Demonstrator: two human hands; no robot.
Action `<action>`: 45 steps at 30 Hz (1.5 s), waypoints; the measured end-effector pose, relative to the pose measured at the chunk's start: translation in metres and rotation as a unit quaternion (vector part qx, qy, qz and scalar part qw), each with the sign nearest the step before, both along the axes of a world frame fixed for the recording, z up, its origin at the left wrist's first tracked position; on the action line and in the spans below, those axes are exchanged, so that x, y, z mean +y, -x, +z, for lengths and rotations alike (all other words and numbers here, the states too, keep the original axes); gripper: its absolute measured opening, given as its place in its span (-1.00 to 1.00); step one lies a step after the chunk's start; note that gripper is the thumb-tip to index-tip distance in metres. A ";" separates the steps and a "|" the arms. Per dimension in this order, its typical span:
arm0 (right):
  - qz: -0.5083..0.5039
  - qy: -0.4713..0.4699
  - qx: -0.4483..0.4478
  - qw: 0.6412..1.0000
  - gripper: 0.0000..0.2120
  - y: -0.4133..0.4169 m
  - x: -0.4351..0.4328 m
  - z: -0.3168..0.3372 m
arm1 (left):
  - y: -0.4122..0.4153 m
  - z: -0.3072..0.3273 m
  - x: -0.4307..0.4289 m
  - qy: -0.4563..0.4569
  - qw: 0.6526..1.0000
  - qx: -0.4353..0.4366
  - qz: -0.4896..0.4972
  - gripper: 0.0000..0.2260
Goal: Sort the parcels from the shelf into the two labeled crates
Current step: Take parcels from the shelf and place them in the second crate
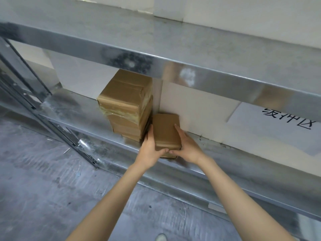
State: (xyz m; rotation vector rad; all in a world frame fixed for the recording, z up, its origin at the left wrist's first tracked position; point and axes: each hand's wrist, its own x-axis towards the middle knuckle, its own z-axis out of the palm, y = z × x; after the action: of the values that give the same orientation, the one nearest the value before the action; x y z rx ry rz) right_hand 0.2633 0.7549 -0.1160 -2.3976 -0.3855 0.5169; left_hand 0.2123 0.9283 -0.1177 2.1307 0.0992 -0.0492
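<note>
My left grip [150, 149] and right grip [188, 147] pinch the small brown parcel [165, 131] from both sides, thumbs on its near end, to draw it squarely off the lower shelf [78, 108]. The taped carton stack [126, 103] stands just left.

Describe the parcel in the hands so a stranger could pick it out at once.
Find the metal rack's lower shelf, where a tall stack of taped brown cartons stands. Just right of the stack is a small brown parcel, gripped by the left hand and right hand. It is far lower and flatter than the stack.
</note>
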 end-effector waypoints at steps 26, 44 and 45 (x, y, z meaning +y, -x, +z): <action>-0.365 -0.143 -0.166 0.905 0.28 0.225 -0.304 0.135 | 0.094 0.129 -0.322 0.195 0.958 0.016 -0.209 -0.42; -0.609 -0.106 -0.326 0.716 -0.22 0.582 -0.536 0.213 | 0.382 0.215 -0.635 0.273 0.800 -0.036 -0.534 -0.41; -0.619 -0.100 -0.334 0.704 -0.25 0.597 -0.543 0.214 | 0.396 0.217 -0.646 0.279 0.788 -0.031 -0.549 -0.47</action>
State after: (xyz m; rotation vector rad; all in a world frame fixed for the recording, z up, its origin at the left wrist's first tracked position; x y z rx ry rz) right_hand -0.3338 0.2114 0.0982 -1.9493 0.8495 -0.9697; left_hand -0.1832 0.2820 0.0996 1.3291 -1.0789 -0.6111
